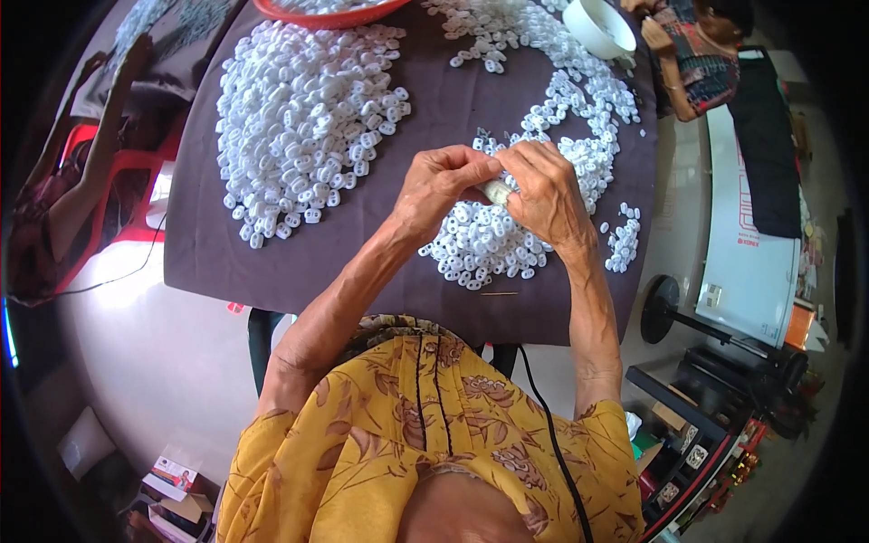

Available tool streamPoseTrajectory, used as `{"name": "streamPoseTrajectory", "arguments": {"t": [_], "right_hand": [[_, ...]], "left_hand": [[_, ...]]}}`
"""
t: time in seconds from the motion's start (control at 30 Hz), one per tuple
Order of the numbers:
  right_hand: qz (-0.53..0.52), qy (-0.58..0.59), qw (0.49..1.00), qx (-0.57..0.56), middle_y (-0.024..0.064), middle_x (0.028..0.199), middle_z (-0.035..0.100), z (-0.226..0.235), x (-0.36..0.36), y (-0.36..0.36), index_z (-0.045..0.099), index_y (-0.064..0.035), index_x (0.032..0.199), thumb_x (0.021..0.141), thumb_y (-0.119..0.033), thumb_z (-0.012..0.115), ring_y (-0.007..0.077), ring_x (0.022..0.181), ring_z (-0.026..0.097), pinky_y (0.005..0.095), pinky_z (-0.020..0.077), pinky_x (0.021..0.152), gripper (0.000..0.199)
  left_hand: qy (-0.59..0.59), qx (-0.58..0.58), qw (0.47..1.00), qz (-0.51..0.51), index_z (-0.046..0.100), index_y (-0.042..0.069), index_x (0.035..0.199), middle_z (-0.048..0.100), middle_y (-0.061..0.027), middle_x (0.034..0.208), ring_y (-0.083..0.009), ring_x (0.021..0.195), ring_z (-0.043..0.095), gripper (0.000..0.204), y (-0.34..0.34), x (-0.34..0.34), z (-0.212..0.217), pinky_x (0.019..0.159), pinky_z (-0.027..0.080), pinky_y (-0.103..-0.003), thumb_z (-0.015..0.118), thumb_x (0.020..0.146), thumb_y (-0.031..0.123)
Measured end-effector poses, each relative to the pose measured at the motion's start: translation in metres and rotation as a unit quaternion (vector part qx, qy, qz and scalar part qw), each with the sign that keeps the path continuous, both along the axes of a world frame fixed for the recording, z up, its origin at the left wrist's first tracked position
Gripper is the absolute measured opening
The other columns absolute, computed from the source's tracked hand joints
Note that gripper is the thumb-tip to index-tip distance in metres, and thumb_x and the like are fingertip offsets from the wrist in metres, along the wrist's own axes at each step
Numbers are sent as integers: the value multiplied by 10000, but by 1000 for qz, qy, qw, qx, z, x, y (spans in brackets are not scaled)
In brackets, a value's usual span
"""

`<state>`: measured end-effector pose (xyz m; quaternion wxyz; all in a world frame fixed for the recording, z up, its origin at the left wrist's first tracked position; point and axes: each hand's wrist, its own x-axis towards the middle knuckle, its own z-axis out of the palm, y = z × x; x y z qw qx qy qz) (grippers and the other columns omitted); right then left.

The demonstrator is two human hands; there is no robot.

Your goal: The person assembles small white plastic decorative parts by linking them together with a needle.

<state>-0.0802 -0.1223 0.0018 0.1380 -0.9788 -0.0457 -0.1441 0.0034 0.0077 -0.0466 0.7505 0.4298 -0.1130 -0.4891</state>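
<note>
My left hand and my right hand meet over the table, fingertips pinched together. Whatever sits between the fingers is too small or hidden to make out. A pale wrapping shows between the hands, apparently around a finger; I cannot tell whose. Just below and behind them spreads a heap of small white plastic pieces with two holes each, like cord locks. A larger pile of similar pieces lies to the left. On the cloth nearer me rests a thin yellowish stick.
A dark cloth covers the table. At the far edge stand a red basket of white pieces and a white bowl. Other people's arms show at left and far right. A red chair stands at left.
</note>
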Motion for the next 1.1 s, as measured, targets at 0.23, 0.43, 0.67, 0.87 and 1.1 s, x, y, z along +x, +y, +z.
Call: {"name": "streamPoseTrajectory", "arguments": {"t": [0.23,0.43,0.67,0.87,1.1], "right_hand": [[59,-13,998,23,107,629,471,-17,-6,8,483,-2,694,534,31,516,283,599,486,380,401,557,167],[91,10,995,32,103,612,467,-29,-15,14,494,0,669,528,7,513,264,584,494,364,418,565,143],[134,28,990,30,77,577,468,-35,-17,19,493,-17,644,500,-4,572,231,551,490,343,393,542,165],[148,17,989,21,71,583,468,-36,-15,23,488,-29,634,514,-15,596,219,549,487,331,383,539,162],[149,22,988,22,86,577,462,-25,-3,23,484,-27,642,549,-13,587,235,539,490,343,384,538,139]], "left_hand": [[-8,25,1000,-15,616,-6,822,602,-37,744,-105,674,568,168,19,-10,-9,638,486,-245,619,811,161],[0,38,999,-34,618,-1,821,596,-33,726,-109,667,574,180,32,-18,-17,660,486,-249,615,818,178],[7,53,997,-52,620,-12,833,604,-50,740,-122,688,587,177,45,-23,-22,676,492,-259,598,828,163],[12,55,997,-46,618,-20,848,607,-59,754,-130,700,589,181,51,-23,-24,687,491,-268,597,828,159],[0,59,998,-18,615,-19,853,610,-62,763,-127,707,586,182,52,-16,-14,690,489,-266,589,832,160]]}}
